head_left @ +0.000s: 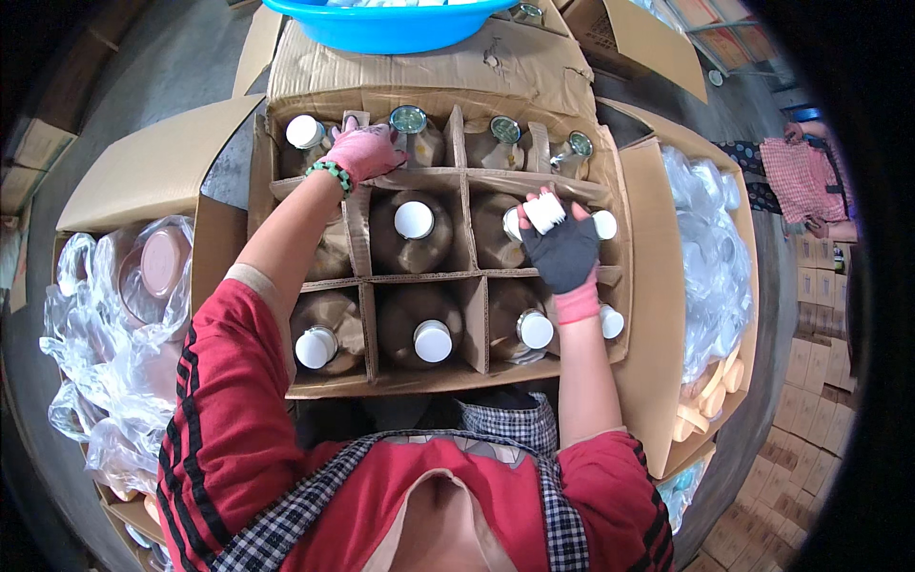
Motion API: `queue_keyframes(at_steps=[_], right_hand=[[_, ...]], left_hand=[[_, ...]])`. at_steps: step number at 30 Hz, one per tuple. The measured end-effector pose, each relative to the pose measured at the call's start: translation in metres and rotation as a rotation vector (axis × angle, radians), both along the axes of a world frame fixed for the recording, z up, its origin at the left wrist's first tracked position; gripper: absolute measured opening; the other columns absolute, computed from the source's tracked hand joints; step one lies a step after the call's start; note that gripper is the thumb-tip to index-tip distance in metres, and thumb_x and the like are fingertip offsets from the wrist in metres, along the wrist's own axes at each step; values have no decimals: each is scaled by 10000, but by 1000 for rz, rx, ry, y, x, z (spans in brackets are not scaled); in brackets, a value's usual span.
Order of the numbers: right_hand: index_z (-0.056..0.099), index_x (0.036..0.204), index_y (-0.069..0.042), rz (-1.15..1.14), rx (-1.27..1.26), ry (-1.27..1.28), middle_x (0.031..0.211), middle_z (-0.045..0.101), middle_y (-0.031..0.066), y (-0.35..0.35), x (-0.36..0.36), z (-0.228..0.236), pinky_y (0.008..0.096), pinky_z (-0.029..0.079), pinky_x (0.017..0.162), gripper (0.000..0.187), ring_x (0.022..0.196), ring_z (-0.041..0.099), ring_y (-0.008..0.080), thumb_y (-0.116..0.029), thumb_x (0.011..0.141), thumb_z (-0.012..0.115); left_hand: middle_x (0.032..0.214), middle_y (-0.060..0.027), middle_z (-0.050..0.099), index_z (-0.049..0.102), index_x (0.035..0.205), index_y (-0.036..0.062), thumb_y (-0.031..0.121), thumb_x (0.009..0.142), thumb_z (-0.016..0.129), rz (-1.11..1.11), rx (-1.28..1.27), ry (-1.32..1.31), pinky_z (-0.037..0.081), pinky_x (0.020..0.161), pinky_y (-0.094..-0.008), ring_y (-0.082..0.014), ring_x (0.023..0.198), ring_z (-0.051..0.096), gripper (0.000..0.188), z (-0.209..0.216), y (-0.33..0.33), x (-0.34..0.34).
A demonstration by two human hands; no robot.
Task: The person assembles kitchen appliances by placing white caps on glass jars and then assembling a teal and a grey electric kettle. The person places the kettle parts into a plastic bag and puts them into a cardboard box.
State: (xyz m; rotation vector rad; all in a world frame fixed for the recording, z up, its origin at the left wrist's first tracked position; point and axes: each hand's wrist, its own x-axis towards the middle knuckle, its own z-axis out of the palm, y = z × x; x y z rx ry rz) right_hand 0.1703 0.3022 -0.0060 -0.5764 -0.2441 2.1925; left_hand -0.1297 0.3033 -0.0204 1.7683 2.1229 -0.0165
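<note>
My left hand (365, 150), in a pink glove with bare fingertips, is closed over the upright cardboard divider (355, 121) in the far row of a carton. Beside it stand a white-capped jar (305, 133) and an uncapped glass jar (408, 121). My right hand (564, 250), in a dark grey and pink glove, is turned palm up, with its fingers curled around white screw caps (545, 212). Two more uncapped jars, one upright (505, 132) and one tilted (578, 145), stand at the far right. White-capped jars (414, 221) fill the nearer rows.
A blue basin (391, 27) rests on the carton's far flap. Open boxes flank the carton: the left holds plastic-wrapped pink items (164, 262), the right holds clear plastic bags (705, 257) and peach-coloured pieces (710, 396). Another person (801, 176) is at the far right, near stacked cartons (801, 381).
</note>
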Motion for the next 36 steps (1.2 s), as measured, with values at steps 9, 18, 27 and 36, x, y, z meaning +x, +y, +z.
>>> queue_keyframes(at_steps=[9, 18, 27, 36], right_hand=[[479, 957, -13, -174, 1107, -1592, 925, 551, 117, 117, -62, -5, 333, 448, 703, 465, 848, 552, 247, -211, 625, 737], [566, 1020, -57, 461, 1833, -2289, 1049, 537, 164, 132, -113, -6, 361, 421, 828, 503, 978, 519, 271, -468, 731, 544], [598, 980, -72, 657, 1436, -2238, 1037, 573, 131, 144, -127, -19, 368, 454, 779, 394, 933, 564, 269, -380, 745, 531], [510, 1037, -71, 393, 1406, -2310, 1055, 519, 148, 126, -117, -24, 378, 445, 785, 474, 969, 534, 287, -420, 723, 573]], left_hand=[[1096, -131, 555, 562, 1067, 47, 366, 716, 531, -127, -184, 173, 308, 870, -512, -328, 1023, 512, 475, -17, 29, 7], [831, -64, 600, 519, 1089, 32, 220, 747, 634, 307, 675, -1024, 456, 642, -239, -153, 730, 569, 407, 2, 10, -15], [756, -122, 506, 478, 815, 26, 231, 607, 720, 319, 817, -653, 441, 615, -342, -235, 707, 514, 380, -26, 54, -1], [1113, -268, 407, 417, 1131, 51, 389, 699, 599, -9, 187, -97, 409, 842, -438, -419, 984, 472, 578, 12, 43, 22]])
